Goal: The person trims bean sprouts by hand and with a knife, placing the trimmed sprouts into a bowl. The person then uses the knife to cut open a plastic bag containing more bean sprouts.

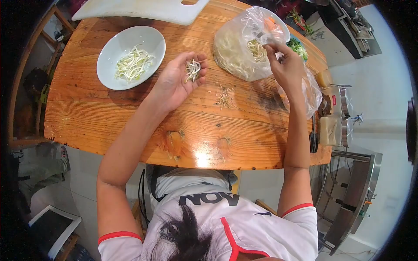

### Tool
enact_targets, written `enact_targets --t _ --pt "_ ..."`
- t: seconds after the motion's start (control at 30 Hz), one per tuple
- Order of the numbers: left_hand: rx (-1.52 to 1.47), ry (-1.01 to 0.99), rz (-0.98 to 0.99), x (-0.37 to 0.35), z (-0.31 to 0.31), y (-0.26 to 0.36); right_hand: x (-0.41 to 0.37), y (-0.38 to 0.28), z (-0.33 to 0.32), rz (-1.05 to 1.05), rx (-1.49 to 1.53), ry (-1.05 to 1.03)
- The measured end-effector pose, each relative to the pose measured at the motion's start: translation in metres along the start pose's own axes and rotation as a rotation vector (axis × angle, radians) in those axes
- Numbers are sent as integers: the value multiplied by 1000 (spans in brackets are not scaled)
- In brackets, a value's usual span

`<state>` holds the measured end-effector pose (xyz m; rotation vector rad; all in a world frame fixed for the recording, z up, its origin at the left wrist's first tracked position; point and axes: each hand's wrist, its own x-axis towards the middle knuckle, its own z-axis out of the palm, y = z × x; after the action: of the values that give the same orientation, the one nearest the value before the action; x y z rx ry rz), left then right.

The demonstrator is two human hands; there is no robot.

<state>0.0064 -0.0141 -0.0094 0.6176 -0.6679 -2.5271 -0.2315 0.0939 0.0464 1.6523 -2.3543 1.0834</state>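
My left hand (177, 82) is palm up with its fingers curled around a small bunch of bean sprouts (192, 69). To its left is a white bowl (104, 65) with more trimmed sprouts (133, 63) in the bottom. My right hand (287, 65) is at the mouth of a clear plastic bag (233, 52) full of sprouts, thumb and fingertips pinched together. What sits between those fingertips is too small to make out. A little pile of thin brownish sprout ends (225, 96) lies on the wooden table (183, 126) between my hands.
A white cutting board (143, 11) covers the far left edge. Beyond the bag are a plate with something orange (273, 25) and chopped greens (298, 48). Another plastic bag (307, 91), black-handled scissors or a similar tool (313, 139) and lidded jars (333, 130) line the right side.
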Motion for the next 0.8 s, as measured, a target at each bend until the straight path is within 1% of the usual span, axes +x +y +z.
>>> enact_targets --t 0.1,0.13,0.2,0.23,0.33,0.43,0.5,0.67,0.8 --pt "-7 -25 -41 0 -1 -2 0 21 14 -118 -102 5" --pt "-1 -18 -46 0 0 -2 -2 18 16 -42 -120 -40" --pt "9 -4 -59 -1 1 -4 -4 16 16 -82 -187 -9" --pt "2 -27 -71 0 1 -4 -4 13 19 -107 -212 4" --pt "-2 -62 -81 3 -2 -7 0 18 25 -60 -158 -11" --pt "43 -2 -70 1 0 -9 4 21 32 -132 -171 24" --pt "90 40 -51 0 4 -9 6 22 34 -117 -197 1" --pt "117 58 -29 -2 9 -4 8 23 24 -67 -218 -55" --pt "177 97 -19 -2 11 -3 12 31 17 -2 -254 -44"
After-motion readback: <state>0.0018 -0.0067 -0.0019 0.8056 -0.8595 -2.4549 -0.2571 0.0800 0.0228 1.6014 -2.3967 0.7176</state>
